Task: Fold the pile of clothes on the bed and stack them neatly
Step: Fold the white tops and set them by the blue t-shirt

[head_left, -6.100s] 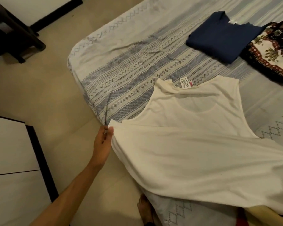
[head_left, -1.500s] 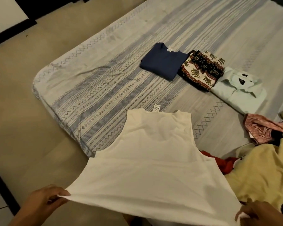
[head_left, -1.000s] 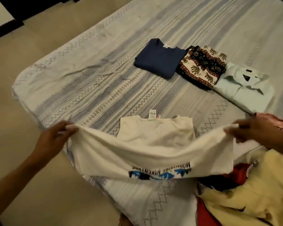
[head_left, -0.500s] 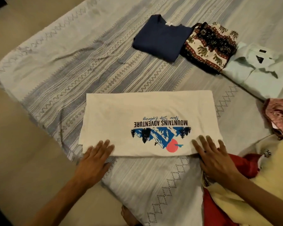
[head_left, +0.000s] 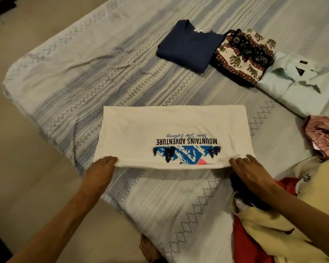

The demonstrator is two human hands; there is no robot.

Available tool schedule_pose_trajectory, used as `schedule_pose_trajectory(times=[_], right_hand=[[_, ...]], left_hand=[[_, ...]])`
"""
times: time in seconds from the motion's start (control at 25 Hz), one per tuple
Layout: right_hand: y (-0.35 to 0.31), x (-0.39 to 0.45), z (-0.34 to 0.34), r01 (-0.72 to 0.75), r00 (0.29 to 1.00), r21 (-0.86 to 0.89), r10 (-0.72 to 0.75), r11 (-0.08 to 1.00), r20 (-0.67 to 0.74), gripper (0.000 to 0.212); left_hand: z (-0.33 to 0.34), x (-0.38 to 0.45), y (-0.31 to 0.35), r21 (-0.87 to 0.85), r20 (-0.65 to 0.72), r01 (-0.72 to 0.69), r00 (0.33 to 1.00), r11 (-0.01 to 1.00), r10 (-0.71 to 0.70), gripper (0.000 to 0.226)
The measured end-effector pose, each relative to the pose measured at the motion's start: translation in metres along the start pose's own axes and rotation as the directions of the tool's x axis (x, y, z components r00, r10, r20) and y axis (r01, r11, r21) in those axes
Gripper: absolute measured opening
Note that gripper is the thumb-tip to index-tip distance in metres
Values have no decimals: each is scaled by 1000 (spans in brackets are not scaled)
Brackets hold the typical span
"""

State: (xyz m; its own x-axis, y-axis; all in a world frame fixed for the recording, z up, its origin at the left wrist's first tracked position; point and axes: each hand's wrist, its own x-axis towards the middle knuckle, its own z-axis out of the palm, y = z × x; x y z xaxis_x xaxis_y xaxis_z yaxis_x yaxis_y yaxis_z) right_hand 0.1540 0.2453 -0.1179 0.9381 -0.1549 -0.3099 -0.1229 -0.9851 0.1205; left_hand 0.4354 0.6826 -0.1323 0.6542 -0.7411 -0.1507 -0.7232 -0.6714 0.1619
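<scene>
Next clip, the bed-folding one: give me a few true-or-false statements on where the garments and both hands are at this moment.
1. The white printed shirt lies folded in half on the bed sheet. True.
2. The left hand grips its near edge. True.
3. The right hand rests on the navy top. False: it holds the white shirt's near right corner.
4. Three folded garments lie in a row beyond the shirt. True.
5. The elephant-print garment sits left of the navy top. False: it lies between that and the pale collared shirt.
</scene>
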Motion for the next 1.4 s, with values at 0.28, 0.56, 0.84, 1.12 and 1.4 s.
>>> schedule_pose_trajectory(times=[0.28,0.56,0.84,1.12,1.4], right_hand=[[39,-23,-114,-125,953,542,253,831,-168,23],[95,-58,-282,-152,983,778,172,610,57,12],[124,63,-237,-326,945,815,176,479,274,10],[85,140,-72,-482,863,437,325,759,386,66],[-46,43,-17,-37,999,121,36,992,16,74]], left_hand=[[-133,-12,-17,-347,-188,-128,980,929,65,37],[-294,-8,-47,-380,-265,-178,961,908,77,25],[-260,115,-66,-338,-156,32,984,941,-89,17],[-76,127,-85,-532,-139,322,879,783,-456,31],[-3,5,-18,-217,-132,-30,991,976,1,39]])
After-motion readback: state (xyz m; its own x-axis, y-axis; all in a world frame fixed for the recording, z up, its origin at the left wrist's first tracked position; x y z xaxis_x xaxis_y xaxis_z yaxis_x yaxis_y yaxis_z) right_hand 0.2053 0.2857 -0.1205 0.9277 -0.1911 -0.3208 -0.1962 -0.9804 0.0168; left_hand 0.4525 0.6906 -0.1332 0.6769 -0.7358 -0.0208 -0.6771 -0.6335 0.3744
